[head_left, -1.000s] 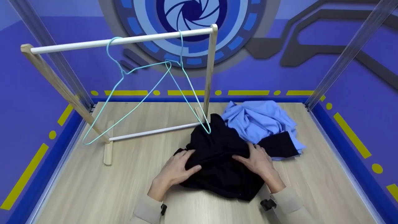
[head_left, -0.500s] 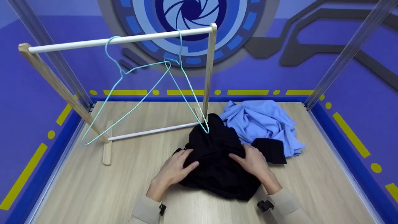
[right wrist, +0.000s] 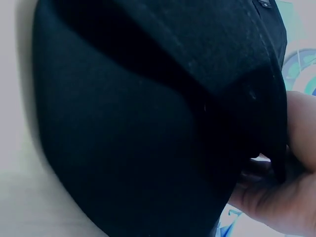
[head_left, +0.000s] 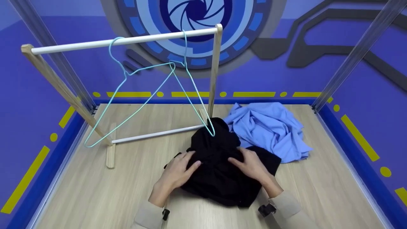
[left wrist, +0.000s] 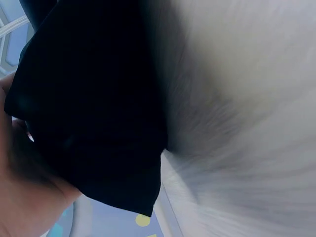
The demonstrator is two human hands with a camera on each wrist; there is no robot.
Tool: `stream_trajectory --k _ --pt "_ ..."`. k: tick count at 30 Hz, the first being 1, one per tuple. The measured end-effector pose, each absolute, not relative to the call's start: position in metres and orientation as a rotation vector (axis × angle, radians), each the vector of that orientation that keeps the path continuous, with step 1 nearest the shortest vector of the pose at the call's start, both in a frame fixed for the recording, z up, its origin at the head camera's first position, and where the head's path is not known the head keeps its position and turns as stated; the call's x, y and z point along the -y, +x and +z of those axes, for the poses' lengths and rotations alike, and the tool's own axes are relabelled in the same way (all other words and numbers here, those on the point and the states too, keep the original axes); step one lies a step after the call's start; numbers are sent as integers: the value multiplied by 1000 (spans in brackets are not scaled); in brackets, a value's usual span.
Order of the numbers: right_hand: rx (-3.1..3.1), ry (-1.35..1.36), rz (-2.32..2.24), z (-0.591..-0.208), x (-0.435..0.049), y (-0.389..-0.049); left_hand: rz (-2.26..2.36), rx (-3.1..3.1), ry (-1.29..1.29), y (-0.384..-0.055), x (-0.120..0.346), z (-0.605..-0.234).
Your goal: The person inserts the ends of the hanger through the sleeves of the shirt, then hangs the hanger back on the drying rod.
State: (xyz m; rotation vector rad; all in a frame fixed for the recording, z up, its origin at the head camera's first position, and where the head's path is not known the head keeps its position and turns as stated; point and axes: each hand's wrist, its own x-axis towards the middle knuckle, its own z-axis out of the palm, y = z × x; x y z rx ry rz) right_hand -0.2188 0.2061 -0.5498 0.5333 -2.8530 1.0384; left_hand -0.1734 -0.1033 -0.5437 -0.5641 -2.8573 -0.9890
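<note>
A crumpled black garment (head_left: 219, 178) lies in a heap at the middle of the table. My left hand (head_left: 176, 168) grips its left side, thumb on top. On the opposite side my right hand (head_left: 252, 163) holds the cloth in the same way, its thumb pointing inward. In the left wrist view a fold of the garment (left wrist: 94, 113) passes between thumb and fingers of the left hand (left wrist: 34, 197). The right wrist view has the cloth (right wrist: 128, 138) pinched by the right hand (right wrist: 276, 202), with a small label (right wrist: 265, 3) near the top.
A wood-and-white clothes rack (head_left: 127, 41) stands at the back left, with light blue wire hangers (head_left: 144, 103) on its top bar. One hanger's lower corner overlaps the black garment in the head view. A crumpled light blue cloth (head_left: 267, 127) lies behind it at right.
Both hands have shifted slightly left and closer together with the black garment. Its right flap has slid off the light blue cloth, toward me.
</note>
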Motion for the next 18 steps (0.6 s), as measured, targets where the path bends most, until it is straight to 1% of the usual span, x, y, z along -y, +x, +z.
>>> stream_trajectory --k 11,18 --pt "2881 610 1161 -549 -213 -220 -964 2868 -500 -176 105 -550" --pt "2871 647 1129 -540 -223 -216 -957 2847 -470 -176 105 -552"
